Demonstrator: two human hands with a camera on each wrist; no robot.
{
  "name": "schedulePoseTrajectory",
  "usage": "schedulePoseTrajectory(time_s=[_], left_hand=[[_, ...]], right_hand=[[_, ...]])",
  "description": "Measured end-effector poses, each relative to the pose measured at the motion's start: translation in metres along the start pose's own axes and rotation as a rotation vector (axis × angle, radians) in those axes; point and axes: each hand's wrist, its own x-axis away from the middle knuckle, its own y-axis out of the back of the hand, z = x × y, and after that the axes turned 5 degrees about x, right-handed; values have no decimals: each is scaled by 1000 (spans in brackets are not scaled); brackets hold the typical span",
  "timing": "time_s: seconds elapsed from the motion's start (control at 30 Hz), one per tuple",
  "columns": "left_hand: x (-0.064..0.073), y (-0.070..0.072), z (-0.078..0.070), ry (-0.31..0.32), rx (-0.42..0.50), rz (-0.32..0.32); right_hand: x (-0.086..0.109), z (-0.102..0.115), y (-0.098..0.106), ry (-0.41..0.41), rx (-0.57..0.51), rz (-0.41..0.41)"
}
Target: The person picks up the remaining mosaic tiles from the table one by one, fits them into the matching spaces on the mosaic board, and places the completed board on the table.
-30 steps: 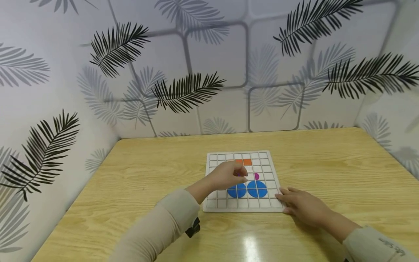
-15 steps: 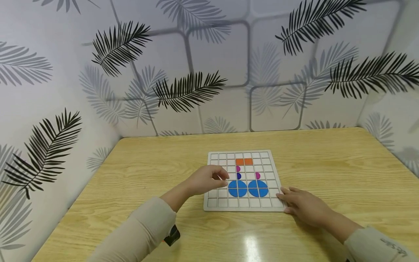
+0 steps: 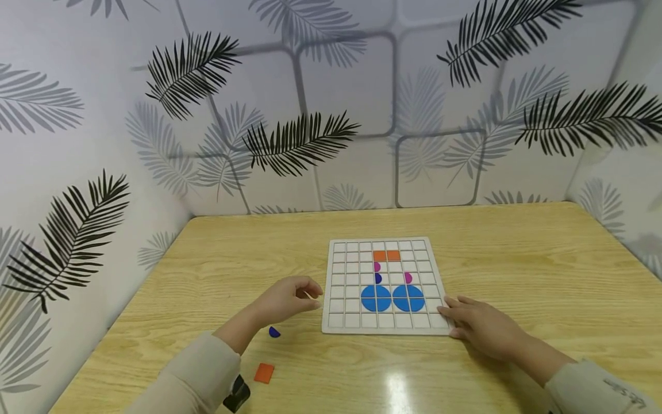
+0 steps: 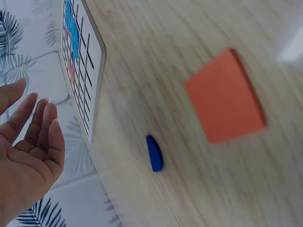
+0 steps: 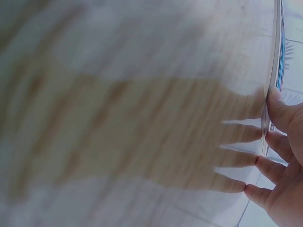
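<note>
A white gridded board (image 3: 336,321) lies on the table with coloured flat pieces in its cells. Two orange squares (image 3: 387,256) sit near its top, magenta half-discs (image 3: 408,278) and a dark blue half-disc (image 3: 378,278) lower, then two blue circles (image 3: 408,298) made of quarter pieces. Left of the board my left hand (image 3: 287,300) hovers with loosely bent fingers and nothing in them. Under that arm lie a loose dark blue half-disc (image 4: 155,154) and a loose orange square (image 4: 226,99). My right hand (image 3: 481,325) touches the board's front right corner with its fingers extended.
The wooden table (image 3: 517,253) meets a leaf-patterned wall (image 3: 341,86) at the back and sides. A dark device (image 3: 237,394) is strapped at my left wrist. Light glares off the table in front of the board.
My left hand has drawn back from over the board to its left side, uncovering the magenta and dark blue half-discs. The loose pieces have come into view. My right hand stays at the corner.
</note>
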Motion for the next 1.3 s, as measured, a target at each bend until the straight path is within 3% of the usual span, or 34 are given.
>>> schedulePoseTrajectory(time_s=[0.4,0.83,1.3], left_hand=[[24,16,29,87,-22,-28],[35,26,54,133,-63,-18],[41,26,64,25,-104,26]], right_hand=[[0,1,2,-16,-5,15],[1,-1,0,-3,7,10],[0,0,1,-11,-5,18]])
